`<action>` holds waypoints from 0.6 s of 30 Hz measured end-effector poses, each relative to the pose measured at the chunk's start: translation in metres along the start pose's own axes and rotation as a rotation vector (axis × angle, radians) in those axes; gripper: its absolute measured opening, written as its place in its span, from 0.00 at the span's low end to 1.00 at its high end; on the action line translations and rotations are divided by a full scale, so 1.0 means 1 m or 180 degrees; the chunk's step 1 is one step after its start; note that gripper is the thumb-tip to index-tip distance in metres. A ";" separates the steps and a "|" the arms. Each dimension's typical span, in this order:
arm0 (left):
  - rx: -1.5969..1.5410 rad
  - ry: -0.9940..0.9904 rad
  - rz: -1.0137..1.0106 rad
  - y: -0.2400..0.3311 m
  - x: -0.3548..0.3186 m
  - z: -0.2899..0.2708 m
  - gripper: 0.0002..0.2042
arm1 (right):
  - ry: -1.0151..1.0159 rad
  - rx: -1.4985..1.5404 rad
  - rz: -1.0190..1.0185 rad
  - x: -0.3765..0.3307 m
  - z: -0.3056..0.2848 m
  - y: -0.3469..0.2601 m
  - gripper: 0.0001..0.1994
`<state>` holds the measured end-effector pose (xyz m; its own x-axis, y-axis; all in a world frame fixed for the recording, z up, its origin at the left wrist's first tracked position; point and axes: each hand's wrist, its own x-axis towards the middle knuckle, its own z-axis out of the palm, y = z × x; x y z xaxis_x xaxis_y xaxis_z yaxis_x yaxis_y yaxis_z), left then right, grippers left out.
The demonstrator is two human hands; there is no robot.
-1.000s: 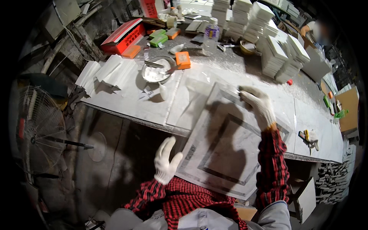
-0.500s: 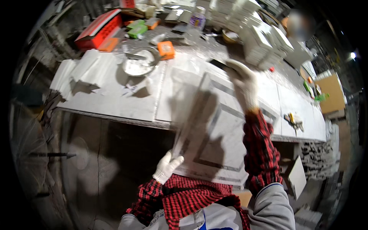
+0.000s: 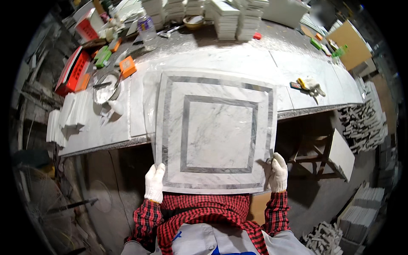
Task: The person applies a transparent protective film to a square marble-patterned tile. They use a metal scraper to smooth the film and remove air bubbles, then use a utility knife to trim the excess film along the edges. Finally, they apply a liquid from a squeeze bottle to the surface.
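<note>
A square white marble tile (image 3: 219,134) with two grey inlaid square bands rests partly on the table, its near part reaching past the table edge toward my body. My left hand (image 3: 154,182), in a white knitted glove, is closed on the tile's left edge near the near corner. At the opposite side my right hand (image 3: 278,173), gloved the same way, closes on the right edge near its corner. A small dark bit shows at the right fingertips; I cannot make out what it is. Clear plastic film (image 3: 151,100) shows along the tile's left side.
Left on the table (image 3: 293,63) are a bowl of white paste (image 3: 106,88), an orange box (image 3: 127,66) and stacked white strips (image 3: 73,111). A clear bottle (image 3: 146,29) and piled white tiles (image 3: 225,19) stand behind. A glove (image 3: 313,86) lies at right.
My right hand has come down from the tile's far side, where it held a dark flat thing, to its near right edge. The tile now lies squarer before me; the view has turned.
</note>
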<state>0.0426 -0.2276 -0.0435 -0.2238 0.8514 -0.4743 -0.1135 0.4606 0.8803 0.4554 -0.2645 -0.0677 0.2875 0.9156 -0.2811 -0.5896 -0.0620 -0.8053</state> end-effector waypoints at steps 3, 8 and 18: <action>0.0204 -0.0177 0.0050 0.018 0.006 -0.001 0.14 | 0.0298 -0.0053 0.0072 -0.006 0.023 -0.020 0.12; 0.0449 -0.0609 0.0002 0.045 0.043 -0.005 0.16 | 0.0812 -0.0435 -0.0153 -0.010 0.041 -0.030 0.15; -0.0098 -0.0632 0.0320 0.048 0.065 -0.004 0.20 | 0.1272 -0.0497 -0.0480 0.011 0.042 -0.044 0.20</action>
<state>0.0184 -0.1517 -0.0321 -0.0407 0.9267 -0.3735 -0.1305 0.3657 0.9215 0.4531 -0.2348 -0.0140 0.6484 0.6956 -0.3094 -0.4068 -0.0271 -0.9131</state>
